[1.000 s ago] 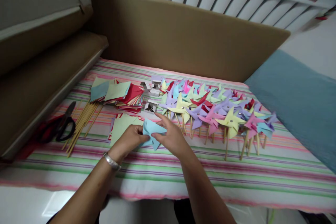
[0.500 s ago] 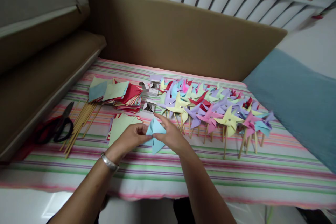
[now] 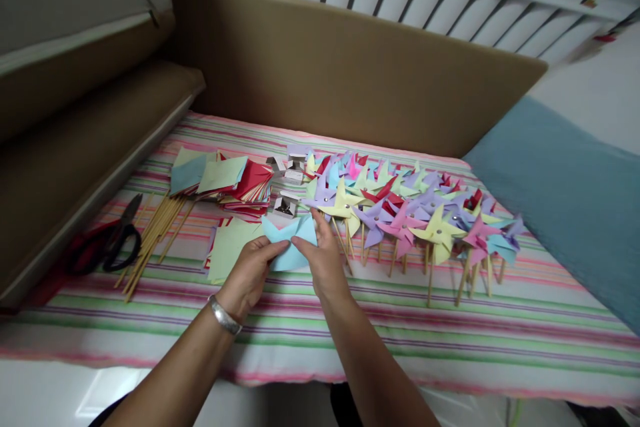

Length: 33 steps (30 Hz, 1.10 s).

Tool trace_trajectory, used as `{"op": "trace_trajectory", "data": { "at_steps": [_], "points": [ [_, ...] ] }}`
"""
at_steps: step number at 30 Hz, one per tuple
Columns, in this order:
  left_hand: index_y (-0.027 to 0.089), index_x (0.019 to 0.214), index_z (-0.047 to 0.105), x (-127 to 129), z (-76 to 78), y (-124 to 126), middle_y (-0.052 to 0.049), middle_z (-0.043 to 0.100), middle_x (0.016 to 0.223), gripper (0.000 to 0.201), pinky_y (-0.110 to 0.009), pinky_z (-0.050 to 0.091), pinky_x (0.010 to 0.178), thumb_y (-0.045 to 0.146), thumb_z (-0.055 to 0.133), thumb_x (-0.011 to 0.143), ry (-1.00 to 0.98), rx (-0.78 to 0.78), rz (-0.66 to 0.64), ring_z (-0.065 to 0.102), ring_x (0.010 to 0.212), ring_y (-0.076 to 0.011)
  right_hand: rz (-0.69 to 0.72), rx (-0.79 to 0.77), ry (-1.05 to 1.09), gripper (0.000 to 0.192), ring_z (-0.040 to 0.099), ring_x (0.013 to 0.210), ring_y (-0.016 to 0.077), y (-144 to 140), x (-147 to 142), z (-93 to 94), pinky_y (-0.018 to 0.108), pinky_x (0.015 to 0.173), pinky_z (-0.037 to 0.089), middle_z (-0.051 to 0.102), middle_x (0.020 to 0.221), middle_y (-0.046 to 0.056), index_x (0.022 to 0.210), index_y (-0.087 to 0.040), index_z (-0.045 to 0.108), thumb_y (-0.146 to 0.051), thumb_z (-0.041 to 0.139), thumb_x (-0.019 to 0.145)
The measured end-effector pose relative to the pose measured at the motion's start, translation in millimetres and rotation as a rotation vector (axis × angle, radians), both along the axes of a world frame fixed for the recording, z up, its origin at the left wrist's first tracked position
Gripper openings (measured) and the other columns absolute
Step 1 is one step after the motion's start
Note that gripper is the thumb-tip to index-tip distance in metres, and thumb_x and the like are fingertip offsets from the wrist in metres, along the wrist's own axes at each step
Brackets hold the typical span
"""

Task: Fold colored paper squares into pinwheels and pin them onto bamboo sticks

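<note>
A light blue paper piece (image 3: 290, 243), partly folded with two upturned corners, is held between both hands just above the striped cloth (image 3: 450, 333). My left hand (image 3: 249, 277), with a silver bracelet at the wrist, pinches its left side. My right hand (image 3: 325, 260) grips its right side, fingers over the upper edge. Right of the hands lie several finished paper pinwheels (image 3: 400, 210) on wooden sticks, in yellow, purple, pink, red and blue.
A stack of coloured paper squares (image 3: 225, 180) lies at the back left, with pale green sheets (image 3: 230, 247) under my left hand. Wooden sticks (image 3: 155, 233) and black-handled scissors (image 3: 120, 240) lie further left. Small white pin boxes (image 3: 287, 203) sit beside the stack. Brown cushions rise left; a blue pillow (image 3: 570, 193) lies right.
The blue paper has been turned and opened wider between the hands and now sits slightly higher and further from me. Both hands have shifted a little with it.
</note>
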<state>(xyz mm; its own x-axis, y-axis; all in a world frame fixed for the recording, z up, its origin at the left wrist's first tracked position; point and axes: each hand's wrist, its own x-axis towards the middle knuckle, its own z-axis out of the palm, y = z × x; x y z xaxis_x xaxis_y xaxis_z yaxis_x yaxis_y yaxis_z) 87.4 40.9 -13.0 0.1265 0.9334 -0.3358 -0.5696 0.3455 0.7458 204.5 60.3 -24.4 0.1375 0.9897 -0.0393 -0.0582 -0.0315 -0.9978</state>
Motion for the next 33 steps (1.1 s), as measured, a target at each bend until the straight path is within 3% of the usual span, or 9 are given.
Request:
{"op": "trace_trajectory", "data": {
  "at_steps": [7,11,13,15,18,20,23,28,33],
  "points": [
    [0.012,0.070,0.070,-5.9,-0.2,3.0,-0.002,0.069,0.061,0.017,-0.022,0.044,0.060,0.020,0.075,0.056,0.056,-0.064,0.063,0.058,0.055,-0.0114,0.037,-0.096,0.153,0.073,0.061,0.084,0.0202,-1.8,-5.5,3.7,0.032,0.071,0.050,0.063,0.100,0.004,0.127,-0.023,0.045,-0.025,0.072,0.059],
    [0.012,0.068,0.068,-19.9,-2.1,9.5,-0.002,0.067,0.057,0.018,-0.024,0.044,0.056,0.021,0.074,0.053,0.138,-0.090,0.112,0.057,0.051,-0.0125,0.137,-0.074,0.016,0.064,0.060,0.069,0.0174,-3.8,-1.9,5.0,0.031,0.063,0.050,0.065,0.078,0.002,0.129,-0.020,0.042,-0.028,0.063,0.070],
    [0.012,0.068,0.067,-29.4,-2.9,13.3,-0.002,0.067,0.056,0.020,-0.023,0.042,0.053,0.021,0.074,0.051,0.187,-0.086,0.160,0.057,0.050,-0.0125,0.132,0.051,-0.153,0.056,0.061,0.074,0.0175,-6.1,1.6,6.9,0.032,0.067,0.050,0.065,0.087,0.004,0.127,-0.021,0.045,-0.026,0.060,0.074],
    [0.012,0.070,0.067,-38.2,-2.1,16.3,-0.001,0.067,0.058,0.024,-0.023,0.042,0.053,0.021,0.074,0.049,0.214,-0.082,0.207,0.057,0.051,-0.0128,0.158,0.252,-0.359,0.049,0.059,0.092,0.0203,-9.3,5.1,9.9,0.037,0.081,0.048,0.062,0.107,0.007,0.124,-0.025,0.049,-0.022,0.058,0.076],
    [0.011,0.070,0.066,-46.9,1.7,18.7,-0.001,0.067,0.059,0.026,-0.024,0.042,0.054,0.021,0.075,0.047,0.227,-0.090,0.242,0.057,0.052,-0.0129,0.263,0.535,-0.645,0.042,0.044,0.119,0.0237,-14.1,8.2,13.7,0.044,0.100,0.035,0.048,0.131,0.007,0.118,-0.028,0.055,-0.015,0.054,0.078],
    [0.011,0.068,0.065,-49.3,4.4,19.2,0.000,0.066,0.057,0.025,-0.024,0.042,0.054,0.021,0.074,0.047,0.233,-0.092,0.240,0.057,0.051,-0.0130,0.317,0.632,-0.749,0.039,0.036,0.127,0.0247,-15.9,8.0,13.9,0.047,0.103,0.030,0.040,0.139,0.006,0.113,-0.027,0.058,-0.011,0.051,0.078],
    [0.011,0.065,0.064,-49.1,5.8,19.3,0.000,0.064,0.054,0.023,-0.023,0.040,0.052,0.021,0.074,0.047,0.242,-0.087,0.233,0.055,0.050,-0.0128,0.329,0.682,-0.813,0.032,0.030,0.131,0.0258,-16.0,6.0,11.5,0.048,0.104,0.029,0.034,0.142,0.006,0.105,-0.025,0.061,-0.009,0.050,0.078],
    [0.012,0.071,0.065,-46.1,4.1,18.5,-0.001,0.065,0.059,0.027,-0.024,0.041,0.052,0.021,0.074,0.047,0.248,-0.089,0.187,0.056,0.052,-0.0136,0.313,0.689,-0.826,0.016,0.030,0.131,0.0253,-12.2,6.7,9.4,0.047,0.104,0.030,0.038,0.140,0.007,0.088,-0.023,0.064,-0.014,0.052,0.081],
    [0.013,0.068,0.065,-46.0,4.2,18.7,0.000,0.065,0.060,0.025,-0.024,0.042,0.052,0.020,0.074,0.046,0.222,-0.092,0.189,0.056,0.052,-0.0131,0.338,0.686,-0.824,0.028,0.027,0.133,0.0234,-11.3,10.8,10.3,0.046,0.105,0.027,0.035,0.142,0.006,0.094,-0.023,0.063,-0.007,0.044,0.081]
  ]
}}
